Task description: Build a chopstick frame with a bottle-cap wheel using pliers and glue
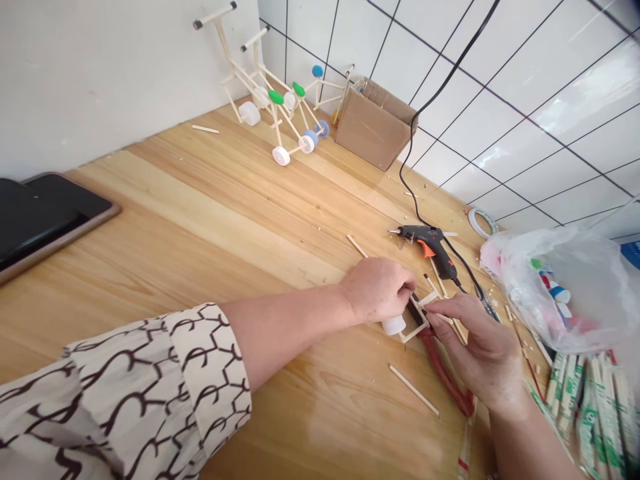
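Note:
Between my hands is a small frame of thin wooden sticks, with a white bottle cap at its near left corner. My left hand is closed at the frame's left side, its fingertips partly hidden. From the right, my right hand pinches the frame between thumb and fingers. Beneath the frame and my right hand lie red-handled pliers, jaws partly covered. A black glue gun with an orange trigger rests just beyond the hands. One loose stick lies nearer me.
Finished stick models with cap wheels stand by the wall beside a cardboard box. A phone lies left. On the right are a tape roll, a plastic bag of caps and wrapped sticks. The glue gun's black cord hangs across.

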### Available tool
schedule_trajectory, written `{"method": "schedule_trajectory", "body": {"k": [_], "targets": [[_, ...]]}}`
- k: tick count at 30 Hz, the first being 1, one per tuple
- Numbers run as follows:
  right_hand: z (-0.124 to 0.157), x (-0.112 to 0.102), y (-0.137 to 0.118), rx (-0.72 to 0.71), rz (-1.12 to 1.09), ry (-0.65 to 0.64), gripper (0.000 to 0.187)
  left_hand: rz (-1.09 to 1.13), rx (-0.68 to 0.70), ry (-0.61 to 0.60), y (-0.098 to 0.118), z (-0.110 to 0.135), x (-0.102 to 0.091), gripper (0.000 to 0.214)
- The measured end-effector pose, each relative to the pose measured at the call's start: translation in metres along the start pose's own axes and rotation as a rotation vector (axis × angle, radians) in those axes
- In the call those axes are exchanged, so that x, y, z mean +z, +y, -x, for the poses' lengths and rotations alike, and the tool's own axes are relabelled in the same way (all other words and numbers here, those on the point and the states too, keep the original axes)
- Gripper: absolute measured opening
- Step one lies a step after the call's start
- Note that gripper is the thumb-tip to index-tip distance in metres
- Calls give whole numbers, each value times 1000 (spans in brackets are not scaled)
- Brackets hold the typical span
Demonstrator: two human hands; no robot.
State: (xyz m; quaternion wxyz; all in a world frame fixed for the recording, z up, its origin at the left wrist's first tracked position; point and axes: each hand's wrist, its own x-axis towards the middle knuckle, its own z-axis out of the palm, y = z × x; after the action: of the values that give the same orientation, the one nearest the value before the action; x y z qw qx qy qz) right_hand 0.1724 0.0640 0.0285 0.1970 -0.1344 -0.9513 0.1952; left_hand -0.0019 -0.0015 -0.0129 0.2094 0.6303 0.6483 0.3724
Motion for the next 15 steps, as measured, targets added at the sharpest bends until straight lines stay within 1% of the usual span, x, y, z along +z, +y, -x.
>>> {"method": "schedule_trajectory", "body": {"k": [7, 15], "targets": [[1, -1, 0, 21, -8, -3, 19, 6, 9, 0, 0, 0, -1, 17], [5, 0, 2, 103, 15, -16, 11, 14, 14, 30, 0, 1, -1, 18]]}}
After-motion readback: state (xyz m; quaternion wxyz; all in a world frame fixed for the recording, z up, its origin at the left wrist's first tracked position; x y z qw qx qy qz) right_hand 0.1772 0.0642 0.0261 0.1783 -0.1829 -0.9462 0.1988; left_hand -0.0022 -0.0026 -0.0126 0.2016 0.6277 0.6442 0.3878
